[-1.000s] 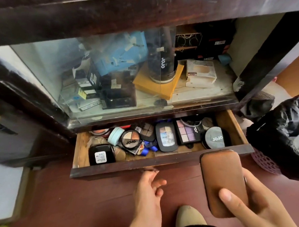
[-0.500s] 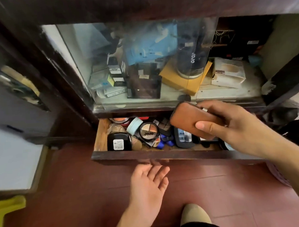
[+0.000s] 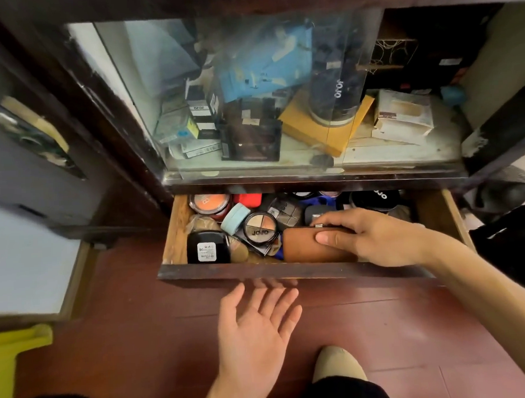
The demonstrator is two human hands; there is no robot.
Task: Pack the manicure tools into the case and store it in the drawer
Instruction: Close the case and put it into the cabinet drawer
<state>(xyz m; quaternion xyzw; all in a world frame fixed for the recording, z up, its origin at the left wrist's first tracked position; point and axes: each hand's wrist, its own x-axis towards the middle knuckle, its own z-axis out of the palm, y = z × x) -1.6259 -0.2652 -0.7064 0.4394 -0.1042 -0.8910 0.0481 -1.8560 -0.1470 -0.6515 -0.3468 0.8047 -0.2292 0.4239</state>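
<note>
The brown leather manicure case is closed and lies inside the open wooden drawer, near its front, right of the middle. My right hand grips the case from the right, thumb on its front face and fingers over its top edge by the metal clasp. My left hand is below the drawer front, palm up, fingers spread and straight, holding nothing; its fingertips are just under the drawer's front edge.
The drawer holds several makeup compacts: a black one at front left, a round eyeshadow palette, an orange pot. Above it a glass-fronted shelf holds boxes. A black bag stands right, a yellow bin left.
My right hand has carried the case from below the drawer front up and over, then down into the drawer among the compacts. My left hand has stayed under the drawer front, fingers opening wider.
</note>
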